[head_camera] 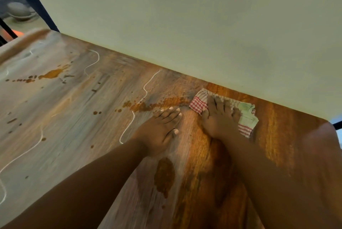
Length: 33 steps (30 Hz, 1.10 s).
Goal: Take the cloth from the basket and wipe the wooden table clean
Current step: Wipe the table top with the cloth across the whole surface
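1. A person is leaning over the wooden table (77, 110), both bare forearms reaching in from the near edge.
2. The right hand (219, 117) is lying flat with fingers spread, pressing down on the cloth (246, 116), not clenched around it.
3. The cloth, red-and-white checked with a pale green patch, is sitting bunched on the far right part of the table, just beside the pale wall (185, 16) that is running along the table's far edge.
4. The left hand (160, 130) is resting palm down and open on the bare wood, just to the left of the right hand and holding nothing.
5. A trail of brown splatter (157, 105) is stretching leftward from the cloth's left edge, passing just beyond the left fingertips.
6. A larger brown smear (164, 175) is lying nearer, between the two forearms.
7. Another brown splash (52, 74) with a string of droplets is showing on the far left of the table, well apart from both hands.
8. Thin white wavy lines (146, 88) are winding across the left and middle of the surface.
9. At the far left, beyond the table, a blurred pale bowl (19, 11) is sitting on another surface; I cannot tell more about it.
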{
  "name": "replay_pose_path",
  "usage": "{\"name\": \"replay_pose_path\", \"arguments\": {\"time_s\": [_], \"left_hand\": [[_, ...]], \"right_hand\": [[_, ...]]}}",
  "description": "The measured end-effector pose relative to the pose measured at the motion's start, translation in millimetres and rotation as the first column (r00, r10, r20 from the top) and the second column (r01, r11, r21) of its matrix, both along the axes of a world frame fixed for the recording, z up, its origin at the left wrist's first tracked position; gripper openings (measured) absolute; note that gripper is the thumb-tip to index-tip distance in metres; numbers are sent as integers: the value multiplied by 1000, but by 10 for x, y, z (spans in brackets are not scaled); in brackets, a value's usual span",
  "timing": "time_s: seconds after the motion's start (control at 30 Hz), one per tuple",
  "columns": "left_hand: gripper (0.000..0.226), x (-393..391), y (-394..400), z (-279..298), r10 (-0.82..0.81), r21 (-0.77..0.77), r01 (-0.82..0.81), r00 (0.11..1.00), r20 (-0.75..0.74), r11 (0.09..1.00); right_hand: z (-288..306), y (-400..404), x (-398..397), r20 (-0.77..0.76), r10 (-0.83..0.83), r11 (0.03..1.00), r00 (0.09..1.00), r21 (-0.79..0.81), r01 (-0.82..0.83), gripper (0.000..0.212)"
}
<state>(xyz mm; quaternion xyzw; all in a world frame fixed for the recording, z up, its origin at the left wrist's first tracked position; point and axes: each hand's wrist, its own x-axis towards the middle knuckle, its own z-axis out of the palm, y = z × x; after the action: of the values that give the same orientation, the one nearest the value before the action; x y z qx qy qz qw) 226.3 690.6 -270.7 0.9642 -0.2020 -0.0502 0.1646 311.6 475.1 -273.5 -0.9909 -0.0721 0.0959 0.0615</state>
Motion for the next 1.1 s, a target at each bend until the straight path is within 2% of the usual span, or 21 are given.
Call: {"name": "replay_pose_path", "arguments": {"time_s": [0.2,0.3,0.5,0.7,0.97,1.1], "left_hand": [[60,-2,9,-7,13,-3,-13,1000,-11,1000],[60,-14,0,14,5,-7,-5,1000,-12,1000],[59,-9,-1,8,10,4,-10,1000,-4,1000],[60,-3,12,-7,4,-16,-4,1000,2,1000],[59,-10,4,3,28,-5,-28,999,-20,1000],[59,-12,0,11,26,6,-26,999,-23,1000]], "right_hand": [[154,123,477,-26,-96,995,995,35,97,62],[143,191,415,-35,-125,992,992,11,125,62],[129,465,366,-39,32,999,999,-23,-33,64],[140,565,593,-33,-28,1000,999,-5,28,62],[27,530,355,-74,32,998,997,-53,-36,64],[121,560,547,-118,19,999,993,-39,-24,63]]}}
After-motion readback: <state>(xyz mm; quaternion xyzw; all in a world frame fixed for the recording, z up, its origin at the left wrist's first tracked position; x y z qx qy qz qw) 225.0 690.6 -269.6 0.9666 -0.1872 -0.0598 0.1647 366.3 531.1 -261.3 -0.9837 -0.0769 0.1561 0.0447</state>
